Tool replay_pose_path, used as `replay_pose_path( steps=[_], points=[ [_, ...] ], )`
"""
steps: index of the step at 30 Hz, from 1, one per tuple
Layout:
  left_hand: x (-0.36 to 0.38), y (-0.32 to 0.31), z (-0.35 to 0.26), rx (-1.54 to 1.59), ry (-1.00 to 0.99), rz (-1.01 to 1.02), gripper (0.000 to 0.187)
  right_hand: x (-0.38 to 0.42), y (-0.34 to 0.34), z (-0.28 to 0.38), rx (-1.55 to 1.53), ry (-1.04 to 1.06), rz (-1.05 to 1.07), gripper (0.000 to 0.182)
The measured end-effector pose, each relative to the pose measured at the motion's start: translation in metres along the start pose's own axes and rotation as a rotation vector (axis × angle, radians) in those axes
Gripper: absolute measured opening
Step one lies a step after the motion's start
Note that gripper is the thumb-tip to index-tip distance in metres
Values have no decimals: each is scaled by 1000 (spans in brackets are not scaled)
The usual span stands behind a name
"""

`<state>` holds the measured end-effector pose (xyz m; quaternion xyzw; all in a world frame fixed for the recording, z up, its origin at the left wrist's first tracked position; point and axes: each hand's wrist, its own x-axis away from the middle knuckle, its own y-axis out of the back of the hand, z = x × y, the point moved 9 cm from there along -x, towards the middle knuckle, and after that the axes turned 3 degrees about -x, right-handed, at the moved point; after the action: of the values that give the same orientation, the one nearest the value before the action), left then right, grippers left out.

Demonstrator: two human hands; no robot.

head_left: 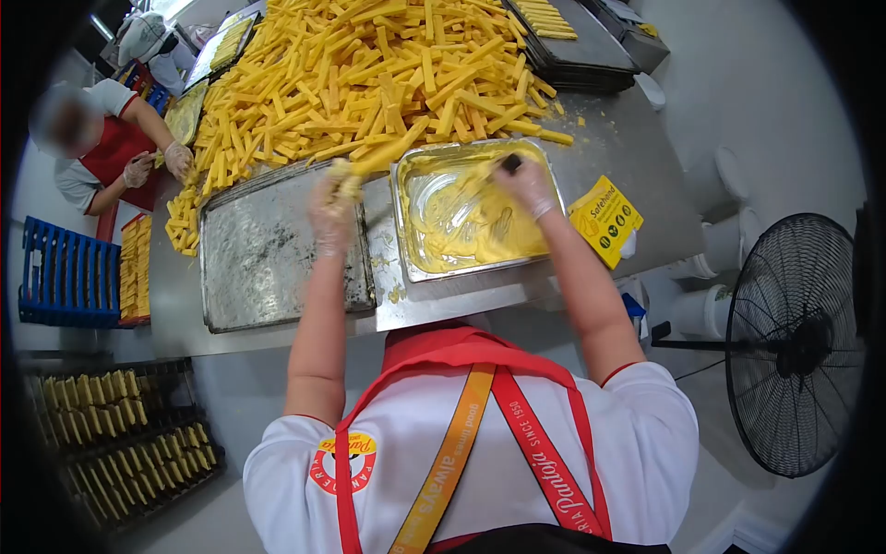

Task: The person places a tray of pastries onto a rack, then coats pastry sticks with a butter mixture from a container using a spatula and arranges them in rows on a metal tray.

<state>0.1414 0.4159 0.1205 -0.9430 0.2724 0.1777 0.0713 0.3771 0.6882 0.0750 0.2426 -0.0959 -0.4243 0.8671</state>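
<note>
My left hand (330,217), gloved in clear plastic, is closed on a pale yellow piece (347,182) over the right edge of a dark baking sheet (268,254). Motion blur hides the piece's kind. My right hand (529,187), also gloved, grips what looks like a black-handled brush (510,163); its working end is blurred. This hand is over the right side of a metal pan (475,270). Smeared yellow paste (452,226) coats the pan's inside. Behind both hands, a large heap of yellow sticks (369,83) covers the metal table (637,157).
A yellow Safehand packet (605,222) lies right of the pan. Stacked trays (581,55) stand at the back right. At the left, a co-worker (120,138) handles sticks. A black fan (798,346) stands right; racks of filled trays (129,443) stand lower left.
</note>
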Motion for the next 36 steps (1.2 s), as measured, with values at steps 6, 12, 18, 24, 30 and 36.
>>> replay_pose_path(
  steps=[6,12,18,24,30,36],
  points=[
    [61,-85,26,-381,-70,303,28,41,1,50,122,186,462,24],
    [79,-118,21,-510,-24,364,47,-7,50,9,213,57,112,25],
    [82,-121,31,-593,-73,347,67,43,19,38,-970,-105,136,26],
    [82,-121,26,-596,-118,334,66,28,30,2,-616,-20,-6,23],
    [84,-123,20,-543,-59,319,59,26,13,-17,-638,-112,57,28],
    [83,-111,57,-501,150,288,40,47,26,26,-895,-3,44,21]
  ],
)
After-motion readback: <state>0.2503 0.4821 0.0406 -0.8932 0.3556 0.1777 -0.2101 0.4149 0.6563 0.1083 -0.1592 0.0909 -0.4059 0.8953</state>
